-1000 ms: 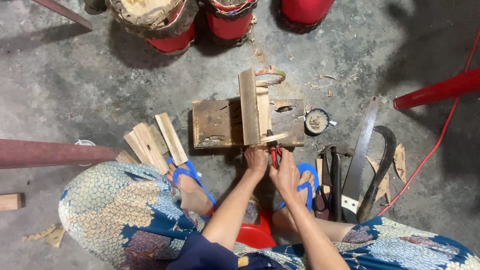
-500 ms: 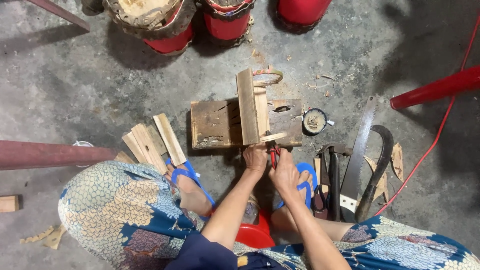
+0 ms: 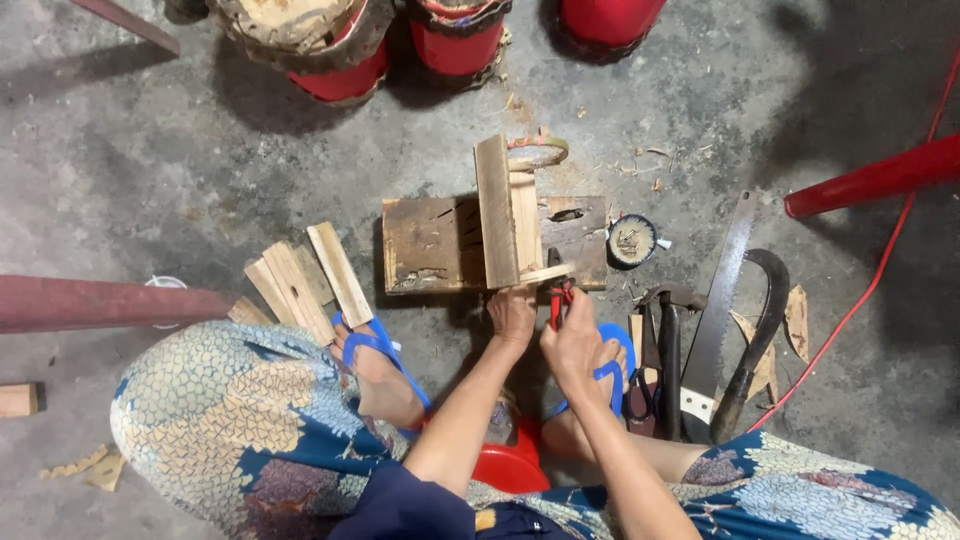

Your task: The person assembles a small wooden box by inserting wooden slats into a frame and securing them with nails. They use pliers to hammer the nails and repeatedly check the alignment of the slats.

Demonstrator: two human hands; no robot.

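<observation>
The left hand (image 3: 513, 312) is resting at the near edge of a worn wooden block (image 3: 430, 245) lying on the concrete floor (image 3: 180, 170), its fingers pressed together around the end of a thin wooden strip (image 3: 545, 274). Just at its 3 o'clock, the right hand (image 3: 573, 340) is gripping red-handled pliers (image 3: 556, 302), fingers closed around the handles, the tool's tip meeting the strip. Two wooden slats (image 3: 508, 215) are lying across the block, pointing toward 12 o'clock. At 3 o'clock from the hands, a hammer (image 3: 668, 330), a hand saw (image 3: 722, 290) and a curved sickle (image 3: 760, 330) are lying side by side. A small round tin (image 3: 632, 240) is sitting at 1 o'clock. Loose wood pieces (image 3: 300, 285) are fanning out at 9 o'clock, beside a foot in a blue sandal (image 3: 378, 355).
</observation>
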